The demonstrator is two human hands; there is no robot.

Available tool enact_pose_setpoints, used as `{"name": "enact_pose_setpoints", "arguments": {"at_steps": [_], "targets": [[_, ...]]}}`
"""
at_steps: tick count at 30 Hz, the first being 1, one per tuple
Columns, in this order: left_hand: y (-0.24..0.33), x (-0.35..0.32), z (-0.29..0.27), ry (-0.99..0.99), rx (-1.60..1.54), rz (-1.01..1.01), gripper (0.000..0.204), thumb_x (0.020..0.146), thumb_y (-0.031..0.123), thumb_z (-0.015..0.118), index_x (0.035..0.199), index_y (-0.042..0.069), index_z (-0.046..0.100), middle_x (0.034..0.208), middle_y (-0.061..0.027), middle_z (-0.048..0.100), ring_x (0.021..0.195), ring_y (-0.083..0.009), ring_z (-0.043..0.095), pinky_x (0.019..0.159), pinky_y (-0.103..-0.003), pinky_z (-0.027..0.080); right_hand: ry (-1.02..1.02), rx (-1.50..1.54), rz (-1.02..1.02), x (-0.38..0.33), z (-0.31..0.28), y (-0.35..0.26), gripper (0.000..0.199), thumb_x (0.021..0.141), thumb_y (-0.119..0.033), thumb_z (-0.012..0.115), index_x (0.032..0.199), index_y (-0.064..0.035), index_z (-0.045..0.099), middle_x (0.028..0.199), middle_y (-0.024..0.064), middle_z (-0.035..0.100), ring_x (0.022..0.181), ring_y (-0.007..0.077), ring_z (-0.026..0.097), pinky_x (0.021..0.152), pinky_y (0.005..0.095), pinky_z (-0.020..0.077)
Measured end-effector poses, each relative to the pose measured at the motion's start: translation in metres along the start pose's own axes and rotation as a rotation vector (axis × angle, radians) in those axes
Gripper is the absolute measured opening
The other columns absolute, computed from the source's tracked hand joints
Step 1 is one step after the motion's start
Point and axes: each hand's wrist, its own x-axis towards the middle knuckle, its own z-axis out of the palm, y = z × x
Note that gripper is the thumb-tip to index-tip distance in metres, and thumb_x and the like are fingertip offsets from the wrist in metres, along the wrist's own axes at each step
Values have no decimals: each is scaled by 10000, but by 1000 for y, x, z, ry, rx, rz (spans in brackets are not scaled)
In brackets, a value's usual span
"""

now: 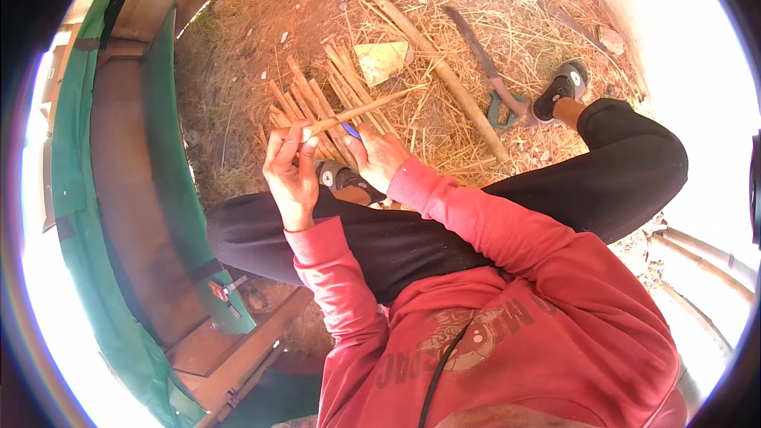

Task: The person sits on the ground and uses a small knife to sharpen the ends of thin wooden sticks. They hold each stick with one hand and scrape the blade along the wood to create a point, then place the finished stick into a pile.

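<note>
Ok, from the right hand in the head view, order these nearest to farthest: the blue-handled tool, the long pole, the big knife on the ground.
1. Blue-handled tool: held in the right hand.
2. Long pole: on the straw, up and right.
3. Big knife: beyond the pole, farther right.

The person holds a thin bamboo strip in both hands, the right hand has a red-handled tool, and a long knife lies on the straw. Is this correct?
Not fully. The tool in the right hand has a blue handle, not red, as the head view shows. The rest holds: both hands, the left hand included, hold the thin bamboo strip, and a long knife lies on the straw.
</note>
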Motion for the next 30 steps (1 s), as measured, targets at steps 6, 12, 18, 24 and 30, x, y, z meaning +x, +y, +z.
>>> {"name": "enact_pose_setpoints", "arguments": {"at_steps": [6,12,18,24,30], "targets": [[0,2,-2,11,33,17,212,900,42,661,1108,24,693,891,-56,598,778,-156,592,724,-280,481,-51,20,86,13,16,40,348,1011,-323,487,1120,-4,573,687,267,637,623,420,645,581,525,519],[5,4,-3,-19,11,-53,220,893,37,666,1111,33,693,878,-56,588,778,-159,595,722,-281,481,-35,-77,4,14,6,36,331,999,-279,506,1171,-9,587,732,252,646,672,410,649,646,481,537],[12,7,0,-34,52,6,221,876,24,672,1096,29,696,859,-52,564,748,-155,563,687,-279,462,24,84,20,10,5,13,325,983,-313,527,1137,-29,570,736,288,637,720,475,634,650,553,510],[4,4,-2,-28,-5,-40,211,874,17,670,1082,27,700,865,-53,566,750,-145,559,683,-275,459,41,4,-13,11,8,15,282,982,-300,550,1115,-52,554,582,256,589,565,465,617,488,523,488],[4,3,-7,-26,45,-17,218,874,39,683,1091,42,696,869,-51,574,775,-152,576,696,-278,463,117,-34,-91,10,17,28,284,980,-301,553,1099,-43,563,580,269,579,573,475,615,491,535,478]]}}
